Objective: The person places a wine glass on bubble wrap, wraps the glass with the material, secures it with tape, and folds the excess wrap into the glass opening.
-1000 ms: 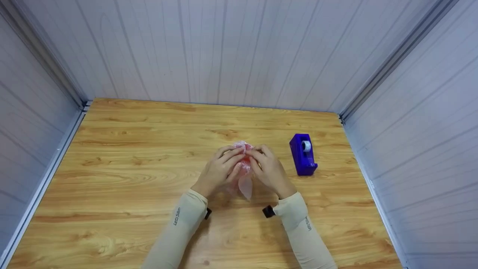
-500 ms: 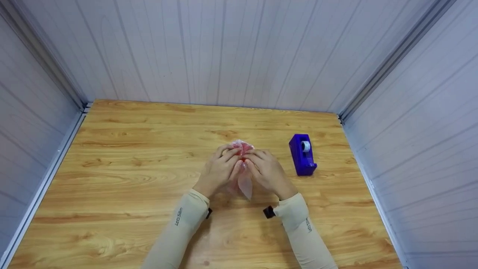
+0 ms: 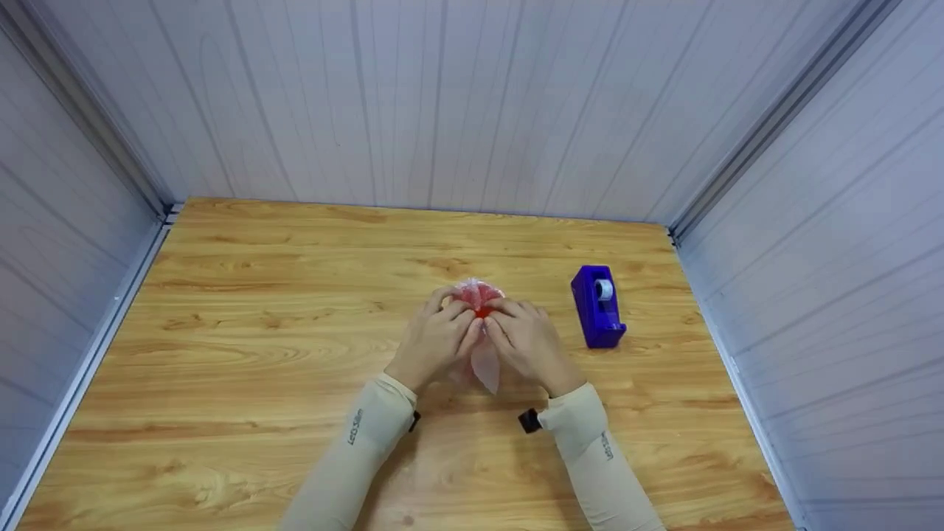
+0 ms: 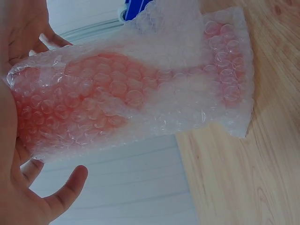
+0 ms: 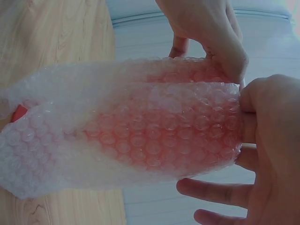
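A red stemmed goblet (image 4: 112, 79) shows through a wrapping of bubble wrap (image 5: 154, 124). It stands upright, foot down at the wooden table, between my two hands. In the head view, my left hand (image 3: 434, 335) holds the rim from the left, its thumb and fingers pinching the upper edge of the wrap. My right hand (image 3: 532, 343) grips that edge from the right, with its thumb close beside the left one. Red shows in the open mouth between the fingertips. The ring and little fingers (image 5: 215, 192) of the right hand stick out away from the wrap.
A blue tape dispenser (image 3: 599, 310) with a roll of clear tape stands right of the hands. The wooden table (image 3: 280, 295) is bounded by pale panel walls (image 3: 413, 103) at the back and on both sides. A loose flap of wrap hangs toward the near side.
The fingers have parted around the top, so more of the red mouth shows. Both thumbs have come together at the near side of the rim. The dispenser stays put.
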{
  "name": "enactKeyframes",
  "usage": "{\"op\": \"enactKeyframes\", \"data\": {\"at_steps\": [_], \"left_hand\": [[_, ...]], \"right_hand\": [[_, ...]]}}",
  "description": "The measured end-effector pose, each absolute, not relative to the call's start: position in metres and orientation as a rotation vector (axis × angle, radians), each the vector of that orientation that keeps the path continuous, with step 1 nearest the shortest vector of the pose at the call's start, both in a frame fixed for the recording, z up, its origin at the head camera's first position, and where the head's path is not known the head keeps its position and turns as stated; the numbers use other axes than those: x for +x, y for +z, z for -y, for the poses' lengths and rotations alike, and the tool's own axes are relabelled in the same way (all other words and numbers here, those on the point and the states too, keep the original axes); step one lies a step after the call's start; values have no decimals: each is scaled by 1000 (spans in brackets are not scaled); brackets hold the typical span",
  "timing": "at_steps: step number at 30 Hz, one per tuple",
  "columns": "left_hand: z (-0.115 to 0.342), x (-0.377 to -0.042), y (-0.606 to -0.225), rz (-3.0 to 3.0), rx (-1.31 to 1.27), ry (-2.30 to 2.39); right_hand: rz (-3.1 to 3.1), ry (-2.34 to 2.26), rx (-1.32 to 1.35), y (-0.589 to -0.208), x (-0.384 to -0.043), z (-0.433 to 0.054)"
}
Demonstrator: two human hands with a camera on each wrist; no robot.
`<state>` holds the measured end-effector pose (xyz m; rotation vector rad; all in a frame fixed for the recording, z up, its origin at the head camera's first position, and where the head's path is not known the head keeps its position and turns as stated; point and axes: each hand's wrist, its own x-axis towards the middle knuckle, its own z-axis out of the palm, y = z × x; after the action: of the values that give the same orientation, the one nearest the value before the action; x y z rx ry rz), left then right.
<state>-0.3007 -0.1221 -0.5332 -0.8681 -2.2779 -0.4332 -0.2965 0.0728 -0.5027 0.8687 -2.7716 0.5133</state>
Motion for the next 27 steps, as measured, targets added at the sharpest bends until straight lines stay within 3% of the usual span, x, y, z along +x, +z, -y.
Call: {"op": "enactKeyframes", "data": {"at_steps": [27], "left_hand": [[122,-293,-535,2004,-857,-814]], "right_hand": [[2333,838,986,-504,-294,-82]]}}
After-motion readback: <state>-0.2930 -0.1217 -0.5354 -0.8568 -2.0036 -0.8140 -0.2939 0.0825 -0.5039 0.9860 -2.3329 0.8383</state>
